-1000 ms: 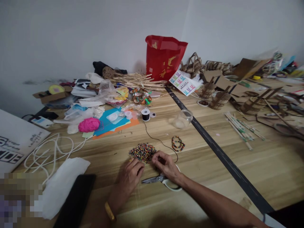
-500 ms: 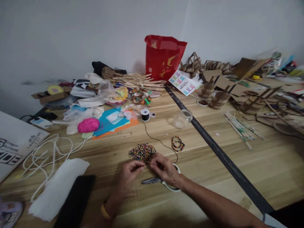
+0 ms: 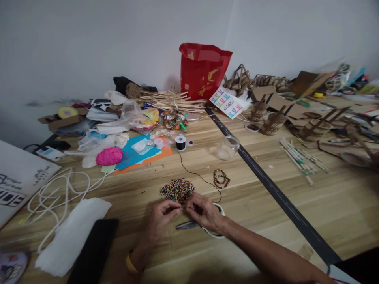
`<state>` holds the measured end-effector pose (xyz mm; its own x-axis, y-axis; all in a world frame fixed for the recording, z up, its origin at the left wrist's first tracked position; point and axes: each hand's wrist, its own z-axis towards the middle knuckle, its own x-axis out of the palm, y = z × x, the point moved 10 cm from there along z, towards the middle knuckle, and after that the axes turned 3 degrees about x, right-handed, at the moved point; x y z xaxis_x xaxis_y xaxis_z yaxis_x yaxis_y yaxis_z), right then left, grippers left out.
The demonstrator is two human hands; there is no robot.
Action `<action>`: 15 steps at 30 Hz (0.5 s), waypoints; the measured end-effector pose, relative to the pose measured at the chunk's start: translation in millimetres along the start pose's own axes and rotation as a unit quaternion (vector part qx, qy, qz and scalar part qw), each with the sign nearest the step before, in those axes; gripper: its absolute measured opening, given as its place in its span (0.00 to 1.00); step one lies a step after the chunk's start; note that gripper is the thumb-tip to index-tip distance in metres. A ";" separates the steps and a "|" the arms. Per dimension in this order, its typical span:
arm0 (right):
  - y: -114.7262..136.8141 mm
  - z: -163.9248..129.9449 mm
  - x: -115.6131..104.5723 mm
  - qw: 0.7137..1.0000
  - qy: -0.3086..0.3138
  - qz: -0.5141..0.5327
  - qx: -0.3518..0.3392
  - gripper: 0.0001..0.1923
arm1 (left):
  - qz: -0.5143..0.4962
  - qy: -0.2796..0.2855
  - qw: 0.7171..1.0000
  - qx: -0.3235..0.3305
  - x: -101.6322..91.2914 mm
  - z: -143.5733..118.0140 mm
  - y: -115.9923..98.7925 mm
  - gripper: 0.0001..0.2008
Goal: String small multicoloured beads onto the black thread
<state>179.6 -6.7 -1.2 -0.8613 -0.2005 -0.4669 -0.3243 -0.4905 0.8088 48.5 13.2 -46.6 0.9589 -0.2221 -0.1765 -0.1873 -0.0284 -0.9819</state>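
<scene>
Both hands meet just in front of the bead pile (image 3: 177, 189) on the tabletop (image 3: 266, 205). Left hand (image 3: 161, 219) has its fingertips pinched together, apparently on 1 bead, though that is too small to be sure of. Right hand (image 3: 205, 212) is likewise closed to a pinch, seemingly on the end of the black cord (image 3: 197, 174), which runs back to its spool (image 3: 181, 142). Scissors (image 3: 195, 225) lie under the right hand, and a finished bead bracelet (image 3: 222, 178) rests near the cord. Beads look small, hard, light and likely to roll, so each is best held by its sides, hole exposed. Cord looks thin and limp; gripping close to its tip should keep it steady.
</scene>
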 end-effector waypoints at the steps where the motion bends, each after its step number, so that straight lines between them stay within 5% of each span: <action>1: 0.3 0.0 0.0 1.000 0.000 -0.001 0.000 0.04 | 0.000 0.001 1.000 0.000 0.1 0.0 -0.1 0.05; 15: 1.8 0.5 1.9 1.000 0.008 -0.010 -0.005 0.04 | -0.001 0.001 1.000 0.000 0.2 0.0 4.3 0.06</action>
<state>177.2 -7.5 -0.5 -0.8483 -0.2043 -0.4885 -0.3375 -0.5021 0.7962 47.9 13.0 -50.9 0.9590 -0.2238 -0.1740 -0.1850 -0.0290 -0.9823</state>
